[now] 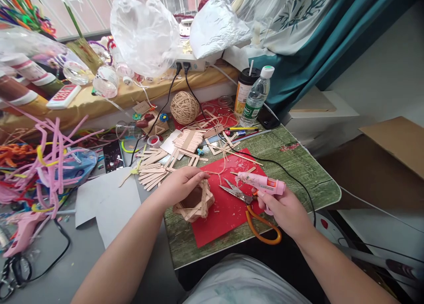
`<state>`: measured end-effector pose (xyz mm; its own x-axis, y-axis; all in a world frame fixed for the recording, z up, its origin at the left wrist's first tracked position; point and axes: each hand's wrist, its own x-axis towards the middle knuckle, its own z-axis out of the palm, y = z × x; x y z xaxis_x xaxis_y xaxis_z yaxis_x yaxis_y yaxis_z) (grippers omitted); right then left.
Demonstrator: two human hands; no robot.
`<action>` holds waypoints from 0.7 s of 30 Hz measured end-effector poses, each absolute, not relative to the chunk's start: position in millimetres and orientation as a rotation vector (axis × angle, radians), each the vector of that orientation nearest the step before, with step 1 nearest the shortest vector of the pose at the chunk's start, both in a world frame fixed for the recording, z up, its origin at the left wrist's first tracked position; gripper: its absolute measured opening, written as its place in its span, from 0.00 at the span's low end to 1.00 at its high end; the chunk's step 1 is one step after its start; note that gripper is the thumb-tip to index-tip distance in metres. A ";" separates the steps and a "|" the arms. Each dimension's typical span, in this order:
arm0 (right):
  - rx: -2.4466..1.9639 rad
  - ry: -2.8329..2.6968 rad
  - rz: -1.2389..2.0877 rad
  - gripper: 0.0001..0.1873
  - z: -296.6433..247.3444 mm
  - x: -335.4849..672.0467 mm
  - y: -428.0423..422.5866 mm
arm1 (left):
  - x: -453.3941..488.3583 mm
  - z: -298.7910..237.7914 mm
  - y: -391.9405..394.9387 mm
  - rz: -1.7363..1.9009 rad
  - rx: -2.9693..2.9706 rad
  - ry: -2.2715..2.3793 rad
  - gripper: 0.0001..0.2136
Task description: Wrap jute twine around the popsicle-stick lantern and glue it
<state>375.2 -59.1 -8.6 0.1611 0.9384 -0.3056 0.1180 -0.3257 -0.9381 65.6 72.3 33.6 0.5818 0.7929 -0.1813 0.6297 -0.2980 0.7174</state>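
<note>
My left hand is closed on the rim of a small many-sided basket built of stacked craft sticks. A strand of twine runs from near those fingertips across the red sheet. In my right hand is a pink hot glue gun, its nozzle pointing left toward the basket but apart from it. Below the gun, scissors with orange handles lie partly open on the sheet, close to my right fingers. My right fingertips are partly hidden behind the gun's handle.
Loose craft sticks and a twine ball lie behind the basket. A water bottle and a lidded cup stand at the back. A black cord crosses the green table. Pink pipe cleaners and another glue gun are at left.
</note>
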 end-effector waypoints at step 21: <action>-1.653 -1.052 1.191 0.16 1.8 373.5 -65.1 | 43.8 18.5 94.5 1.377 1.427 1.210 0.26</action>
